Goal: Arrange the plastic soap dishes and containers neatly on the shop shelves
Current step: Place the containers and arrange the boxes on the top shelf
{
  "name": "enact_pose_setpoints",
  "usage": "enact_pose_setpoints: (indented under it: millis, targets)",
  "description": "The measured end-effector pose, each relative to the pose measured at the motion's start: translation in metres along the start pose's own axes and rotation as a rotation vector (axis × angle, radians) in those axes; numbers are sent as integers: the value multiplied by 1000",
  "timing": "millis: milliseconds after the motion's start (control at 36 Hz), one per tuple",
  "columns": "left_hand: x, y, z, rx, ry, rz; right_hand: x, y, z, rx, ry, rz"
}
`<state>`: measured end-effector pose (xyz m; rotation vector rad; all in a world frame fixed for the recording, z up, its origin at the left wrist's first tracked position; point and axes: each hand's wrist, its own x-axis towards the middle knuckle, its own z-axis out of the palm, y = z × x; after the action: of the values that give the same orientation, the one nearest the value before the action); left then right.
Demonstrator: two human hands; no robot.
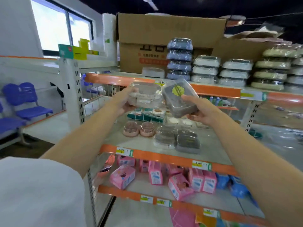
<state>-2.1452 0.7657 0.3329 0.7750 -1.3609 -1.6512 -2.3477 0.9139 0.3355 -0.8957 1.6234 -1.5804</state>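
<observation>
Before orange-edged shelves [164, 157], window [54, 28] at ten o'clock, left hand [125, 104] gripped a beige dish [145, 95], right hand [202, 112] a grey dish [180, 99].

Before the orange-edged shelf [165, 155], the left hand [125, 104] grips a beige soap dish [145, 95]; the right hand [200, 112] grips a grey one [180, 99] (yellow sticker, tilted).

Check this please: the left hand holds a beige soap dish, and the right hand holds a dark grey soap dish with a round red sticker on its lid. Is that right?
One detail is wrong: the sticker on the lid is yellow, not red, as the head view shows. The rest stands: the left hand holds a beige soap dish, and the right hand holds a dark grey soap dish.
</observation>
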Motion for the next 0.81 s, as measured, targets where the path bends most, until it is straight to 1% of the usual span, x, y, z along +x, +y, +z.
enact_pose_setpoints:
  millis: [139, 250, 361, 472, 583, 694, 806]
  targets:
    - [-3, -26, 17, 14, 7, -45, -7, 16, -27, -62, 18, 20]
    - [-5, -44, 35, 101, -9, -82, -12, 29, -48, -63, 61, 48]
    - [-3, -61, 51, 101, -43, -122, -16, 44, -73, -103, 129, 84]
    - [2, -80, 60, 157, -117, -182, -19, 57, -94, -120, 172, 86]
    - [2, -91, 82, 145, -159, -247, -18, 68, -110, -132, 232, 87]
    - [21, -113, 97, 190, -111, -236, -16, 75, -124, -91, 306, 109]
    - [32, -132, 116, 188, -172, -234, -11, 83, -139, -20, 370, 153]
